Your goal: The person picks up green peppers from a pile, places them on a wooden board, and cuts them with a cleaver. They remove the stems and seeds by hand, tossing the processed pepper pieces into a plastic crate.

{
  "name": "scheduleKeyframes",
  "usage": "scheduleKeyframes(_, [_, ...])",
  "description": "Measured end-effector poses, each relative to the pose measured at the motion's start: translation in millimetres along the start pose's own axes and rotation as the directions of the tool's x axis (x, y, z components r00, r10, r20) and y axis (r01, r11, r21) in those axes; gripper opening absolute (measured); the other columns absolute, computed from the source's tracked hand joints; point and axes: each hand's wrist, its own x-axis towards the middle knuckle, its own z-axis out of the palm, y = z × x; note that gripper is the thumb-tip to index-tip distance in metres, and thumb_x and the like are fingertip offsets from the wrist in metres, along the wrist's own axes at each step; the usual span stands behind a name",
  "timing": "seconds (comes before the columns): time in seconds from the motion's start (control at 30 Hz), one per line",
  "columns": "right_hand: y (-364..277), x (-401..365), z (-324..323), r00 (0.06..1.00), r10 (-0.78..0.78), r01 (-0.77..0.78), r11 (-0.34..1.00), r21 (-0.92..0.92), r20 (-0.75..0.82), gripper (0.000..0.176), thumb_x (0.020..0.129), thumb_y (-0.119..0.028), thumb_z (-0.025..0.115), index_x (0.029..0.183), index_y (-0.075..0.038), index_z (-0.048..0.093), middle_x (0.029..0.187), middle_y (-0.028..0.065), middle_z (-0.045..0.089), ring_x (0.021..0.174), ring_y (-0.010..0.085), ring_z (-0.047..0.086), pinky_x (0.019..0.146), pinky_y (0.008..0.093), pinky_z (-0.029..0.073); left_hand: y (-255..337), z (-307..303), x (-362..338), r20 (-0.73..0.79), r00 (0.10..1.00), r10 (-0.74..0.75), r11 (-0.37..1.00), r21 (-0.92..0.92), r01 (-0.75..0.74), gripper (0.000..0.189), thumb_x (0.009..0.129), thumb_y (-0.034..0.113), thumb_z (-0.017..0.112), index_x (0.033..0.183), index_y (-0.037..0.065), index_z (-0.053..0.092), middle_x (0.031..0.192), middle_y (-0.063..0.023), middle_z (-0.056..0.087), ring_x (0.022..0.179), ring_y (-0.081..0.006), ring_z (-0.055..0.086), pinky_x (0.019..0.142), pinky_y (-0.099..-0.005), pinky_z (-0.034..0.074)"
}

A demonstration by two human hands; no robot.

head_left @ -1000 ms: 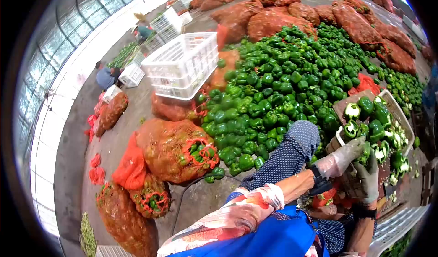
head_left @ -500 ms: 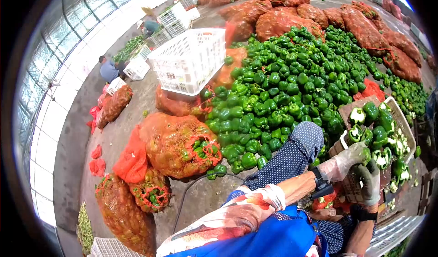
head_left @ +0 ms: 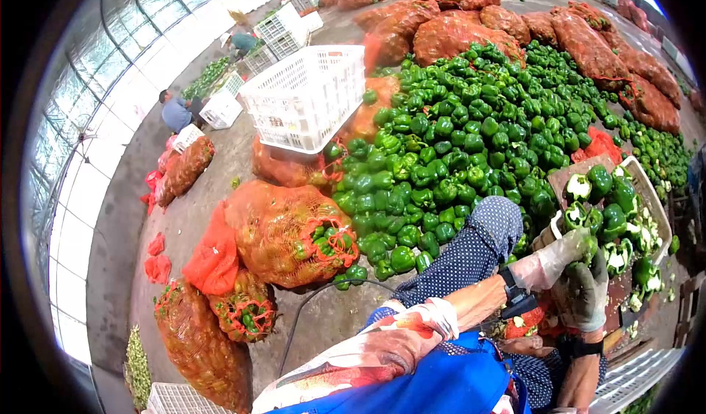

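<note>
My left hand (head_left: 555, 258), in a thin pale glove, is closed around a green bell pepper (head_left: 589, 246), mostly hidden by the fingers. Right beside it, my right hand (head_left: 582, 296) wears a greyish, stained glove. Its fingers curl up near the underside of that pepper; what they grip, if anything, is hidden. Just beyond both hands, a crate (head_left: 657, 209) bears cut bell peppers (head_left: 616, 254) with pale insides showing, some whole ones and pale core pieces. A flat board (head_left: 565, 181) lies at the crate's near-left corner.
A large heap of green bell peppers (head_left: 441, 149) spreads ahead of my knee (head_left: 496, 226). Full red mesh sacks (head_left: 287, 234) stand left and behind. A white plastic crate (head_left: 301, 101) rests on sacks. Two people (head_left: 176, 112) work farther off among crates. A dark cable (head_left: 300, 311) crosses the floor.
My right hand has turned and shifted slightly left, closer against my left hand and the pepper. My left hand stays almost in place, still holding the pepper.
</note>
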Motion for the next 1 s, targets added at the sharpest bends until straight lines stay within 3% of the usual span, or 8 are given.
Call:
scheduleKeyframes(0.23, [13.5,-2.8,-13.0,0.993,0.119,-0.119,0.993,-0.019,-0.028,0.056,0.091,-0.019,0.057,0.138,0.005,0.039,0.13,0.0157,0.051,0.116,0.0224,0.052,0.099,0.034,0.043,-48.1,-0.7,17.0,0.024,0.995,-0.092,0.893,-0.441,0.094,0.042,0.099,0.029,0.053,0.133,0.005,0.047,0.126,-0.0052,0.055,0.117,-0.0131,0.048,0.101,-0.0283,0.038])
scheduleKeyframes(0.4, [24.7,-2.3,-18.5,0.999,-0.012,-0.001,0.933,-0.361,-0.032,0.056,0.092,-0.025,0.057,0.136,0.006,0.041,0.129,0.0194,0.052,0.116,0.0267,0.052,0.099,0.0338,0.042,-107.8,-12.3,18.2,-0.066,0.971,0.229,0.967,0.127,-0.22,0.035,0.1,0.025,0.048,0.131,0.008,0.048,0.121,-0.0036,0.056,0.111,-0.0141,0.051,0.094,-0.0298,0.043])
scheduleKeyframes(0.47, [14.6,1.0,-13.4,0.995,0.063,-0.085,0.929,-0.361,-0.072,0.054,0.095,-0.032,0.054,0.133,0.004,0.045,0.127,0.0206,0.054,0.116,0.0277,0.053,0.098,0.0342,0.042,-85.1,-4.4,19.2,-0.015,0.992,-0.125,0.857,-0.505,0.101,0.038,0.101,0.023,0.043,0.135,0.007,0.042,0.13,-0.0056,0.049,0.119,-0.0174,0.045,0.097,-0.0338,0.041])
scheduleKeyframes(0.67, [22.3,-2.0,-18.7,0.962,-0.263,0.246,0.733,-0.634,0.07,0.046,0.099,-0.035,0.048,0.126,0.001,0.052,0.115,0.0152,0.061,0.102,0.0243,0.057,0.09,0.0331,0.045,-65.5,8.1,16.7,-0.097,0.986,-0.133,0.896,-0.438,0.078,0.033,0.099,0.029,0.052,0.124,0.008,0.054,0.116,0.0002,0.059,0.106,-0.0112,0.053,0.093,-0.027,0.043])
scheduleKeyframes(0.77, [47.3,-1.8,-37.7,0.985,0.14,-0.149,0.985,0.089,0.097,0.038,0.099,-0.034,0.046,0.122,-0.006,0.055,0.094,0.0047,0.06,0.07,0.0114,0.053,0.06,0.0256,0.044,-41.2,3.9,14.5,0.014,0.997,-0.075,0.996,-0.053,0.076,0.046,0.087,0.006,0.055,0.132,0.004,0.047,0.131,-0.0075,0.05,0.121,-0.0201,0.046,0.105,-0.0294,0.036])
scheduleKeyframes(0.8, [70.7,-1.3,-59.6,0.888,0.269,-0.454,0.647,0.613,0.374,0.035,0.099,-0.034,0.045,0.121,-0.008,0.056,0.087,0.0012,0.06,0.06,0.0072,0.052,0.05,0.0231,0.043,-29.1,-2.3,12.0,0.069,0.997,0.032,0.958,0.281,-0.05,0.057,0.08,-0.003,0.057,0.136,0.003,0.044,0.137,-0.0106,0.046,0.128,-0.0237,0.043,0.11,-0.0303,0.033])
scheduleKeyframes(0.87, [49.0,-4.7,-48.6,0.9,0.296,-0.434,0.656,0.617,0.319,0.034,0.096,-0.026,0.049,0.125,-0.009,0.052,0.091,0.0006,0.058,0.071,0.0054,0.051,0.058,0.0215,0.044,-12.9,-3.3,14.7,0.271,0.957,0.107,0.69,0.673,-0.268,0.075,0.071,-0.006,0.059,0.142,0.004,0.037,0.142,-0.0125,0.041,0.132,-0.0264,0.039,0.115,-0.0318,0.03])
scheduleKeyframes(1.0, [3.2,-5.1,-14.5,0.952,0.304,-0.294,0.942,0.163,-0.042,0.023,0.098,-0.025,0.05,0.115,-0.01,0.055,0.081,-0.0032,0.05,0.06,0.0047,0.042,0.051,0.0192,0.034,13.5,17.4,21.6,-0.061,0.862,-0.504,0.839,-0.27,0.472,0.059,0.088,0.05,0.056,0.135,0.016,0.047,0.127,-0.0104,0.052,0.11,-0.0221,0.053,0.079,-0.0421,0.05])
